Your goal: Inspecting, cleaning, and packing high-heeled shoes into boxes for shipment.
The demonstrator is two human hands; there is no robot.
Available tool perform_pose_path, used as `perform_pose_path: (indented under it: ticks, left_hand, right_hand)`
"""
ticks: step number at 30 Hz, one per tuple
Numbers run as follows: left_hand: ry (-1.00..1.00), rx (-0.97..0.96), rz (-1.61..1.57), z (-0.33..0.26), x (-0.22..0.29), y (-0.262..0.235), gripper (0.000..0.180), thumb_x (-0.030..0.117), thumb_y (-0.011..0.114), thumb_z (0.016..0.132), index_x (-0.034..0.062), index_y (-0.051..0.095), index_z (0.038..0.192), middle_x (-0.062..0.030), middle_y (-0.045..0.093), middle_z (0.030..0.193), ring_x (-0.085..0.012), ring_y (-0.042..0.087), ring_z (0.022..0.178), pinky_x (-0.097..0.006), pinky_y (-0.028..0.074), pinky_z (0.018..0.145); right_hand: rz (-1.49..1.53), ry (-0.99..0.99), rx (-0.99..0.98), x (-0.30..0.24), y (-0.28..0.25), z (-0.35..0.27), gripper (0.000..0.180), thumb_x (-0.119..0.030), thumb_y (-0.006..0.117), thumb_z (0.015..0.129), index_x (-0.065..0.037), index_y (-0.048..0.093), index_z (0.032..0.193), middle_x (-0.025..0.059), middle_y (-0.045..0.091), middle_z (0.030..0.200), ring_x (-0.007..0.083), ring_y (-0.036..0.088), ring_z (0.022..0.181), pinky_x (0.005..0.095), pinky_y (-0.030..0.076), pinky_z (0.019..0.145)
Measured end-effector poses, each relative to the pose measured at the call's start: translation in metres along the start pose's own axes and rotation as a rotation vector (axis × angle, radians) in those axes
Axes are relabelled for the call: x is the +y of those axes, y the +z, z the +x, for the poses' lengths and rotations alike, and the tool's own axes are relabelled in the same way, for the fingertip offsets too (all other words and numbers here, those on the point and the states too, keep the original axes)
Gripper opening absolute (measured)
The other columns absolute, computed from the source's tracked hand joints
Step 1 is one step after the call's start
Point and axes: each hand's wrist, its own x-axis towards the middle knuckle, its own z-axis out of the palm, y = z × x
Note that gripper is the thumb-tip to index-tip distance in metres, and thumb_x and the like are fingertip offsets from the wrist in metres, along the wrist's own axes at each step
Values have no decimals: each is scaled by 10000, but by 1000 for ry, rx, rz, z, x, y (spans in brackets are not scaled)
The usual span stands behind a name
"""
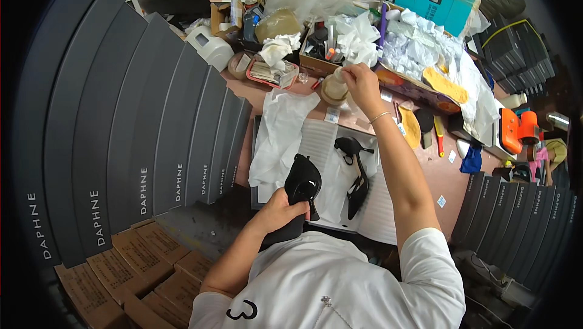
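Observation:
My left hand point(278, 212) is closed around a glossy black heeled shoe point(303, 184), held up in front of my body. A second black heeled shoe point(358, 177) with a strap lies in the open shoe box point(345, 229), on white tissue paper point(331, 198). My right hand point(362, 86) is stretched out to the far side of the table. Its fingers are pinched together at the top of a small cloudy jar point(334, 88); what they grip there is too small to make out.
Tall stacks of dark grey shoe boxes point(121, 116) rise on the left, with more grey boxes point(516, 220) at right. Brown cartons point(139, 250) sit low left. Behind the jar stand a red basket point(273, 74) and a carton of crumpled paper point(419, 89). A yellow-handled cutter point(439, 136) lies right.

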Motion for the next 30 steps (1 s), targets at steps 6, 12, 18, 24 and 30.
perform_pose_path:
  ticks: [6, 12, 18, 24, 30]
  left_hand:
    - [-16, 23, -86, -20, -11, 23, 140, 60, 571, 869, 9, 597, 997, -41, 645, 876, -114, 607, 813, -281, 499, 757]
    - [-86, -44, -90, -15, -14, 58, 200, 26, 556, 863, -2, 586, 1060, -34, 639, 902, -114, 614, 817, -263, 501, 741]
    - [-89, -132, -6, -12, -11, 77, 199, 5, 564, 850, -1, 577, 1048, -33, 633, 894, -108, 609, 808, -259, 501, 721]
    - [-89, -99, -18, -13, -5, 86, 228, -31, 547, 833, -2, 567, 1059, -29, 632, 864, -101, 606, 804, -259, 502, 698]
    - [-167, -77, 35, -15, 1, 85, 237, -27, 551, 829, -1, 562, 1064, -20, 617, 855, -90, 600, 803, -244, 500, 688]
  right_hand:
    - [753, 446, -420, -101, -81, -143, 171, -140, 643, 889, 30, 667, 896, 37, 612, 773, 94, 586, 655, 234, 475, 596]
    - [797, 281, -274, -158, -127, -228, 115, -8, 707, 789, -15, 692, 902, 48, 637, 851, 126, 565, 701, 237, 461, 625]
    - [581, 184, -224, -155, -135, -233, 81, -4, 694, 804, -27, 627, 844, 48, 588, 814, 114, 581, 672, 236, 465, 553]
    - [544, 23, -200, -159, -137, -234, 97, 16, 688, 794, -22, 628, 859, 55, 583, 814, 142, 597, 718, 253, 477, 581]
    - [386, 8, -152, -156, -134, -228, 114, -25, 690, 767, -36, 622, 858, 89, 586, 818, 270, 577, 762, 341, 470, 656]
